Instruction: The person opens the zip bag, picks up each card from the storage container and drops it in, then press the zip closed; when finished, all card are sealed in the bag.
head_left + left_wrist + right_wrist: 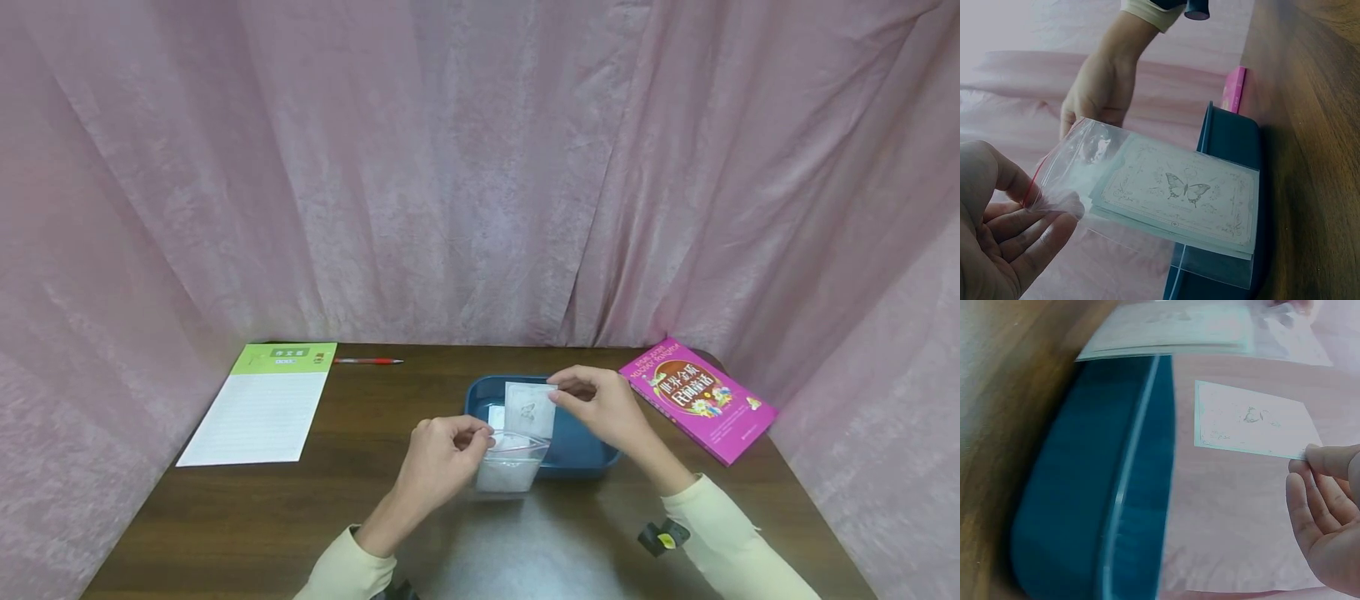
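Nearest, the clear zip bag (508, 478) is pinched at its red-lined mouth between the thumb and fingers of the left hand (442, 454); its filled end is hung to that hand's right. White cards (1179, 187) are stacked inside, a butterfly being printed on the outer one. The bag is gripped by one side of the mouth, presumably so that the opening is left accessible. Just beyond it, a single white card (531, 404) is pinched at one corner by the right hand (600, 404), likely to spare its printed face; in the right wrist view it is seen apart from the bag. Below both hands the blue tray (588, 465) is set, its near rim partly covered by the bag. Open room is afforded on the table (352, 492) left of the left hand, up to the notepad (258, 417). To the right hand's right, movement is limited by the pink book (701, 400). Farther off are noted a red pen (371, 361) and the pink curtain (450, 167).
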`<state>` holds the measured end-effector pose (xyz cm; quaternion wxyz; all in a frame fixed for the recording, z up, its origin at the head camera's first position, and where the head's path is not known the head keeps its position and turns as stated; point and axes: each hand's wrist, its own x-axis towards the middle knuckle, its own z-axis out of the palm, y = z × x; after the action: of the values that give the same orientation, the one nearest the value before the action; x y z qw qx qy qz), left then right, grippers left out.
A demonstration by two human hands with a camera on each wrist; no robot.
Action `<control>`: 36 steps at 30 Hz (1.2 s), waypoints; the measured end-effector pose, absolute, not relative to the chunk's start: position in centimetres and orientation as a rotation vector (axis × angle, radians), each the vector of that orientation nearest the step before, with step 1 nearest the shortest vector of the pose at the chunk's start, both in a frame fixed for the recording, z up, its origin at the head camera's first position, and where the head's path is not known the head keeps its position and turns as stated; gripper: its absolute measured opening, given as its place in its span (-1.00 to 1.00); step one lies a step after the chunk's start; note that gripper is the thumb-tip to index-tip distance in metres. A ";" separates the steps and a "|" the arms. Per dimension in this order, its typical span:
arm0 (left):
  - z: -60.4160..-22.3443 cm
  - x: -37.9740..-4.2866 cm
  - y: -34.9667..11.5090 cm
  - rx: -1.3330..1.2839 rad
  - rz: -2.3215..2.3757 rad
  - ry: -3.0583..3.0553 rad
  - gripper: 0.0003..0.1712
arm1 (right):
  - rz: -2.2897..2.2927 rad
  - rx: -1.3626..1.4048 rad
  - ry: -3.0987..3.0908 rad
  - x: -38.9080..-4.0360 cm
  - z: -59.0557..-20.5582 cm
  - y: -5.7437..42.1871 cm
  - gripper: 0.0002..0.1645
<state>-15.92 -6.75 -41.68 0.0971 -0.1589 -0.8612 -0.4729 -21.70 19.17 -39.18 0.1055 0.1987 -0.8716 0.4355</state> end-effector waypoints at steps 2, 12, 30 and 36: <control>-41.7 -15.9 -6.8 -0.470 -1.403 -2.553 -0.85 | 1.308 0.572 -2.558 -21.3 -38.5 19.3 -0.81; -41.7 -16.0 -6.8 -0.472 -1.413 -2.543 -0.84 | 1.352 0.599 -2.421 -19.8 -36.6 19.8 -0.79; -41.8 -16.1 -6.7 -0.487 -1.459 -2.535 -0.84 | 1.392 0.671 -2.220 -16.6 -34.0 19.6 -0.75; -41.8 -16.0 -6.7 -0.491 -1.470 -2.540 -0.85 | 1.428 0.697 -2.222 -16.2 -34.1 19.4 -0.76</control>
<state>-16.04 -6.67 -41.76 0.0830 -0.1645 -0.8506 -0.4924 -16.24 19.38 -34.06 0.2033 0.2499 -0.7964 0.5119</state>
